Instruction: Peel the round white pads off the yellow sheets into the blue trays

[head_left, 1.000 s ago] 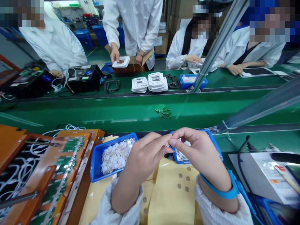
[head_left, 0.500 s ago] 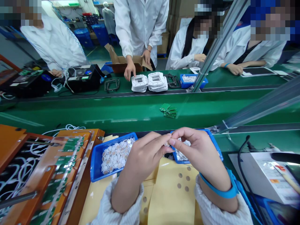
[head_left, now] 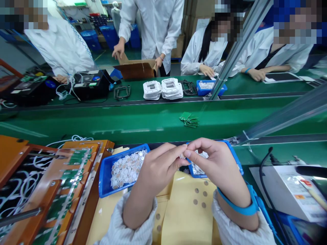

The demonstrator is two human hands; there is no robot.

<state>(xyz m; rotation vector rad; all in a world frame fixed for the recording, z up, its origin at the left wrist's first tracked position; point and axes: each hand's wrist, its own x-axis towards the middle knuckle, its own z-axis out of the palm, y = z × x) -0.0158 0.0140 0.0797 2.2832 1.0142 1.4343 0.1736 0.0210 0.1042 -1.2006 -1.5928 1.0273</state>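
My left hand [head_left: 163, 166] and my right hand [head_left: 208, 154] meet fingertip to fingertip over the front of the bench. Between them they pinch a small round disc [head_left: 182, 156], pale and mostly covered by the fingers. Left of my hands, a blue bin [head_left: 102, 182] holds many silvery round discs [head_left: 127, 169]. A second blue bin [head_left: 236, 160] with similar pieces stands behind my right hand, which partly hides it. Below my hands lies yellow-brown paper [head_left: 187, 217] with several dark round discs [head_left: 196, 201] stuck or lying on it.
An orange fixture with green boards [head_left: 74, 166] stands at left. Small green circuit boards [head_left: 189, 119] lie on the green conveyor [head_left: 114, 122]. White frames [head_left: 171, 89] are stacked across it, near co-workers in white coats. A white box [head_left: 286, 190] sits at right.
My hands hold nearly the same pose. The green circuit boards have shifted slightly right on the conveyor. Across it, a co-worker's hand has moved from the white frames to the cardboard box.
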